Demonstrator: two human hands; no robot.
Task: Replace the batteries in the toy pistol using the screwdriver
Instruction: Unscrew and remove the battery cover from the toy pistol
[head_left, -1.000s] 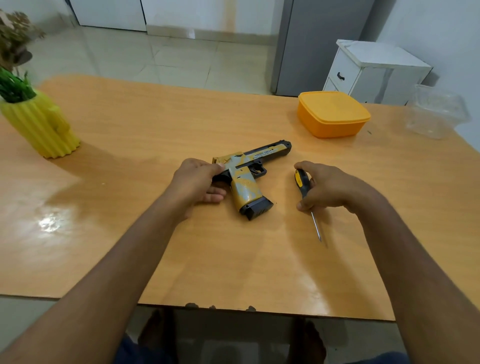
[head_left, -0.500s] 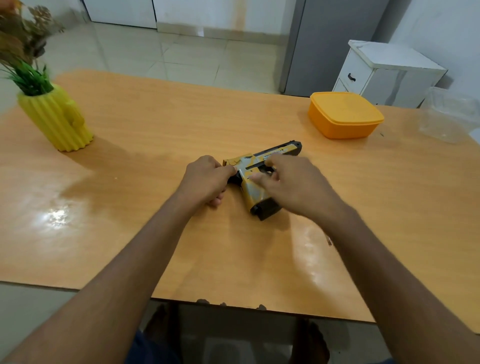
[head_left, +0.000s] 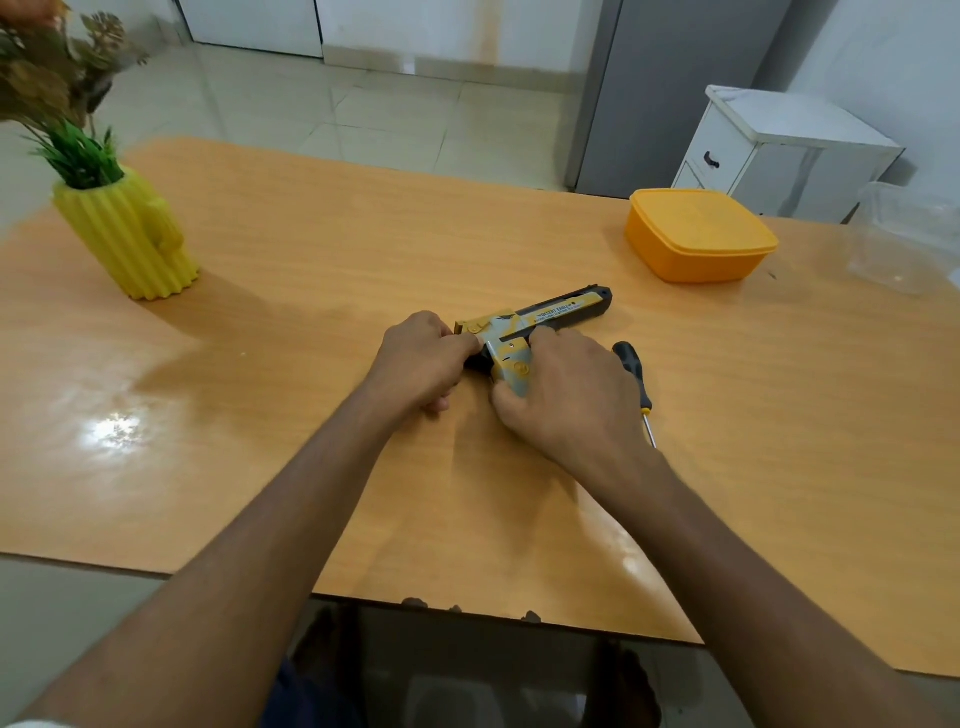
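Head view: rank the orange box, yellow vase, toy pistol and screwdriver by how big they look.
1. Yellow vase and orange box: alike, not ranked.
2. Toy pistol, partly covered by both hands.
3. Screwdriver, thin, partly hidden behind the right hand.
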